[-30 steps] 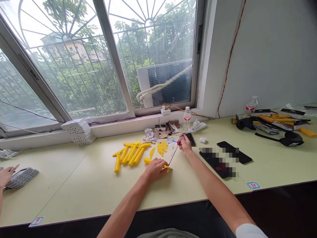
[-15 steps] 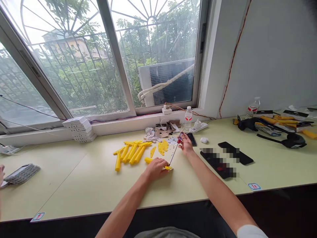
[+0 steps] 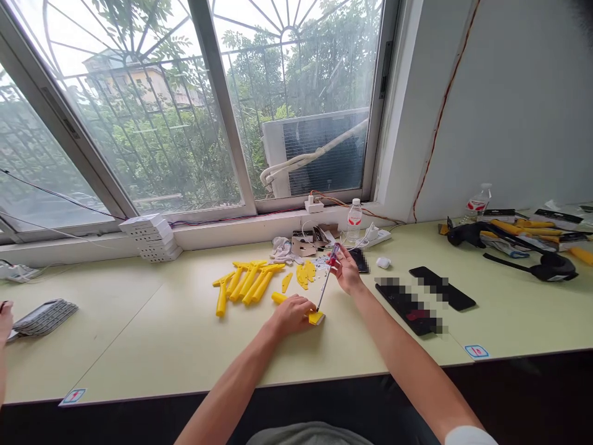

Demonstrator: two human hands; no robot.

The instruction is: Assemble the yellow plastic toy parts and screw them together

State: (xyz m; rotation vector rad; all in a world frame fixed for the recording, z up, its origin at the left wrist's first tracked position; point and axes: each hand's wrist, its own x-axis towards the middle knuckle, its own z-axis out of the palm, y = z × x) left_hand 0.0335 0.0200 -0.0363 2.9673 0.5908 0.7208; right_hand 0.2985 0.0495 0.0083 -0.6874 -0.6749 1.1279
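My left hand is closed over a yellow scraper lying on the table. Its handle end sticks out at the left, its head at the right; the middle is hidden under my fingers. In my right hand is a screwdriver with a red and clear handle, held at a slant. Its tip meets the scraper's head beside my left fingertips. Several yellow T-shaped handles lie together left of my hands. Just beyond the hands are flat yellow plates and small screws.
Behind the hands are a white cloth, a water bottle and a power strip. Two black phone-like slabs lie at right, one farther back. White boxes stand by the window. Another person's hand is beside grey stacked pieces.
The scraper's head has tilted a little, showing more of its yellow face. The screwdriver stays against it, and both hands keep nearly the same place. The view has shifted slightly.
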